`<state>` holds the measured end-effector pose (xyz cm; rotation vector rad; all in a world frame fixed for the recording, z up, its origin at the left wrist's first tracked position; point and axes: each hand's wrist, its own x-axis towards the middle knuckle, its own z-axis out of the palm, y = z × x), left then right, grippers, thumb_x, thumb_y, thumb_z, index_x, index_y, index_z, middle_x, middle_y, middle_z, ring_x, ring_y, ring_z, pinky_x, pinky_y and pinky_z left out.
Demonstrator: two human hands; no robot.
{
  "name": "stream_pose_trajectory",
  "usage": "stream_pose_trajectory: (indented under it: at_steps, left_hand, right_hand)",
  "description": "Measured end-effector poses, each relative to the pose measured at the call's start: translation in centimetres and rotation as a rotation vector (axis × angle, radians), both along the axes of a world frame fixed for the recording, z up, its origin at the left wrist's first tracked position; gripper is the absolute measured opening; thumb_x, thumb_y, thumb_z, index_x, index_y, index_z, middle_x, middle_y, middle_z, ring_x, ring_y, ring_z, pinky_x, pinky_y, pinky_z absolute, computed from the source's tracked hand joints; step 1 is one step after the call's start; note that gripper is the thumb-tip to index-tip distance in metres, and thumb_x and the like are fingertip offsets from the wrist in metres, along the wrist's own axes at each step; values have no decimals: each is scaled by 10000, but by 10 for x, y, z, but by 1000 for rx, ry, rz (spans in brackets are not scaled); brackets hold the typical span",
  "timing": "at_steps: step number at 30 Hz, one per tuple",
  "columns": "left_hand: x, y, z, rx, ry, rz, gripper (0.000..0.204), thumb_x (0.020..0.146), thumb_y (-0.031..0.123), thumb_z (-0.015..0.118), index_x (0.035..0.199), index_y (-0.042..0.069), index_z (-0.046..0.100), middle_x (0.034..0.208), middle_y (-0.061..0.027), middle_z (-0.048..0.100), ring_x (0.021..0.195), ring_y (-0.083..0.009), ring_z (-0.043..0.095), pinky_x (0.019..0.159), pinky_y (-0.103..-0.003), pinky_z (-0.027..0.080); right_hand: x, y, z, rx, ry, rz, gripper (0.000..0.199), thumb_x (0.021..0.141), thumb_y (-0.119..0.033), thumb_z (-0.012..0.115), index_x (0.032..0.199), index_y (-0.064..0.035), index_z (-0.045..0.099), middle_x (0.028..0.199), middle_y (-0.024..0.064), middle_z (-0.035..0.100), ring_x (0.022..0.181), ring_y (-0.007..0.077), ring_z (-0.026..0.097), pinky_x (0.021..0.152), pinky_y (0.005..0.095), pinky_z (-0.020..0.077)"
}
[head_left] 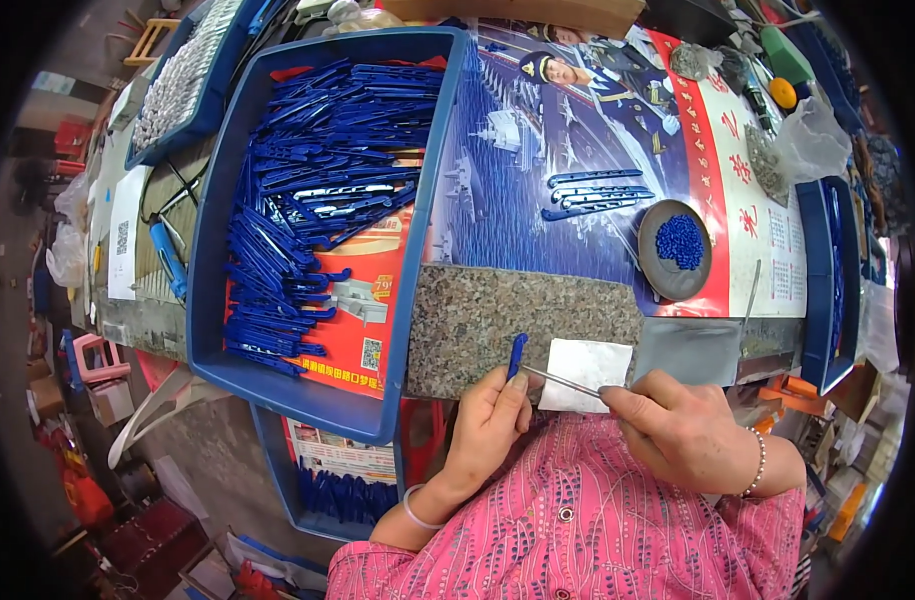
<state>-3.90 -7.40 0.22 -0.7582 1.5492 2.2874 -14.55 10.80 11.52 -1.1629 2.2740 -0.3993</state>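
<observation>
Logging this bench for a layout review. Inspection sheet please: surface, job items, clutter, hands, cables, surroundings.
Surface: poster spread over the table; speckled stone slab at the near edge.
Job items: blue plastic strips heaped in the large blue tray; a few more lie on the poster beside a round dish of small blue pellets.
Clutter: blue-handled tool left of that tray; clear plastic bag at far right.
Hands: left hand pinches a blue piece; right hand grips a thin metal rod.
Cables: thin black strand near the blue-handled tool; cannot confirm it is a cable.
Surroundings: pink stool at left.
</observation>
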Motion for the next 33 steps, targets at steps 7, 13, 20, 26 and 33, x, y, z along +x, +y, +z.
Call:
stream_pose_trajectory:
  at_steps: [7, 13, 20, 26, 33]
  left_hand:
    - [1, 0, -2, -15, 6, 6, 248, 957, 236, 437, 964, 15, 549, 584, 24, 465, 479, -16, 354, 431, -170, 251]
    - [2, 2, -4, -32, 19, 5, 248, 958, 234, 439, 957, 13, 552, 575, 26, 465, 484, -19, 374, 431, -178, 267]
    - [1, 8, -5, -441, 163, -44, 248, 957, 195, 419, 856, -5, 525, 528, -20, 490, 470, -74, 470, 438, -228, 356]
    - [4, 9, -11, -492, 187, -39, 231, 951, 169, 422, 831, -7, 512, 520, -25, 491, 459, -84, 479, 432, -240, 366]
    - [19, 10, -10, -516, 187, -80, 236, 948, 172, 434, 814, -6, 511, 522, -30, 496, 463, -86, 481, 432, -247, 364]
  right_hand:
    - [-2, -3, 4, 6, 42, 36, 385, 720, -76, 628, 1097, -78, 548, 806, 56, 526, 625, 212, 571, 480, 336, 449]
    - [-2, -7, 3, -33, 72, 28, 367, 725, -109, 626, 1083, -72, 554, 752, 81, 522, 525, 230, 578, 408, 362, 445]
    - [-9, -15, 16, 68, 19, 33, 346, 725, -85, 631, 1064, -68, 565, 643, 62, 500, 497, 232, 535, 426, 366, 416]
    - [-5, -23, 24, 117, 265, 285, 359, 731, -144, 582, 1079, -57, 564, 669, 36, 440, 483, 164, 510, 375, 317, 351]
    - [-9, -25, 30, 133, 229, 410, 448, 695, -176, 562, 1112, -15, 541, 705, 35, 439, 497, 134, 509, 365, 281, 335]
